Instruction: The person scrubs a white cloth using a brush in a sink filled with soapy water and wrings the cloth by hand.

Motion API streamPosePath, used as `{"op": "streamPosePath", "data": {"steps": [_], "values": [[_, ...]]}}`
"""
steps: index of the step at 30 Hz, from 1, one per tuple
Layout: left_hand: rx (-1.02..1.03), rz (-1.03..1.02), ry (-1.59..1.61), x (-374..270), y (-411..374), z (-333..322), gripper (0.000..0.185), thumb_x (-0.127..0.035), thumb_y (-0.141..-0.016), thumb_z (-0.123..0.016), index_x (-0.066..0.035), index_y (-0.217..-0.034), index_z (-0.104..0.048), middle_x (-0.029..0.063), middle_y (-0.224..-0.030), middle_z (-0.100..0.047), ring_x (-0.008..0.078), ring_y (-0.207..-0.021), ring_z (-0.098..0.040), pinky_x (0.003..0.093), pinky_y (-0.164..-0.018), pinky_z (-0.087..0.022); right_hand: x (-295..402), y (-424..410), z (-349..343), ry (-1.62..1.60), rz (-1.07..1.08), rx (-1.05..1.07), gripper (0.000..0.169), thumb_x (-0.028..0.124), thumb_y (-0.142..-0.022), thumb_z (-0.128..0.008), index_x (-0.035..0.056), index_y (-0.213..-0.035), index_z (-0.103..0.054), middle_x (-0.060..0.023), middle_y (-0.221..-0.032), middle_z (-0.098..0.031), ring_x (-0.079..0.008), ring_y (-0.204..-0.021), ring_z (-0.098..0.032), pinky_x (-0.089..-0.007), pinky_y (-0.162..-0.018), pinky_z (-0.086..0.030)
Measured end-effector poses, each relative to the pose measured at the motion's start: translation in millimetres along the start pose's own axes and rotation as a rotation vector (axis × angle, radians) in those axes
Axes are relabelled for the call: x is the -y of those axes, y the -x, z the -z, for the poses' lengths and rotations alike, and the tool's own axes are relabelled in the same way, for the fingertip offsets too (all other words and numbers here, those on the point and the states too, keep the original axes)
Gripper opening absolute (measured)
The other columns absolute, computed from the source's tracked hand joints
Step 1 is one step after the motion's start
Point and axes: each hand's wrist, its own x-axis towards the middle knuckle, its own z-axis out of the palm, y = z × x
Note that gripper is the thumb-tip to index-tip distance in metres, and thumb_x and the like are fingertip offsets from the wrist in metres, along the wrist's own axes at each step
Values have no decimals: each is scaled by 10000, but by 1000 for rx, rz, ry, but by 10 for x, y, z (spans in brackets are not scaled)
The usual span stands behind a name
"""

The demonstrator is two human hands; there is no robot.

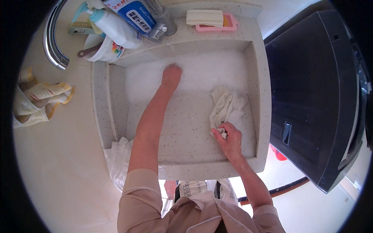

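A speckled stone sink [186, 131] lies in front of me, with white suds [209, 70] across its far half. My left hand [172, 76] dips into these suds near the middle. Foam hides its fingertips, so whether it grips anything under there does not show. At the right side of the sink, my right hand [230, 137] pinches the near end of a wet cream cloth [221, 102] between thumb and fingers. The cloth lies crumpled on the sloped bottom, its far end touching the suds. Beside it is a thin, foamy whitish patch [237, 109].
A chrome faucet [54, 49] curves in at upper left. Along the back stand a white tub [102, 49], pump bottle [116, 29], blue pouch [137, 17], and soap bar [204, 17] on a pink dish [231, 23]. White fabric [118, 157] drapes the front-left corner. A dark appliance [303, 87] stands right.
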Motion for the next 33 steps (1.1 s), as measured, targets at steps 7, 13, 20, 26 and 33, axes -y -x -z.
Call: {"op": "streamPosePath", "data": {"steps": [7, 13, 20, 26, 33], "values": [[-177, 407, 348, -182, -109, -106, 73, -7, -703, -595, -22, -770, -617, 180, -851, -617, 353, -818, -611, 426, -718, -505, 27, -2, -9, 21, 17, 6, 245, 197, -775, -738, 14, -778, -575, -126, -680, -543, -260, -570, -508, -338, -546, -421], [-172, 712, 414, -354, -163, 4, 44, -1, -752, -592, -2, -796, -589, 188, -801, -634, 353, -816, -632, 416, -699, -514, 2, 3, -14, 13, 7, 1, 248, 191, -767, -745, 12, -782, -575, -124, -680, -545, -263, -570, -509, -338, -545, -421], [-174, 782, 496, -332, -185, 14, 49, 14, -758, -586, -1, -803, -578, 206, -834, -641, 384, -825, -636, 444, -697, -516, -19, -11, -52, -10, -1, -22, 251, 202, -771, -742, 5, -802, -589, -123, -670, -545, -244, -556, -499, -328, -540, -420], [-159, 780, 474, -391, -259, -79, 69, 5, -753, -601, -17, -817, -588, 204, -836, -642, 361, -822, -644, 435, -675, -519, 416, -624, -159, -61, 46, -113, 279, 245, -803, -705, -11, -805, -595, -127, -626, -530, -181, -530, -454, -325, -518, -389], [-186, 424, 355, -280, -199, -102, 97, -33, -836, -506, -24, -842, -603, 170, -826, -648, 344, -790, -647, 430, -669, -518, 153, -918, -505, -67, -124, -52, 328, 314, -827, -684, -10, -835, -629, -66, -567, -499, -116, -534, -401, -303, -515, -372]]}}
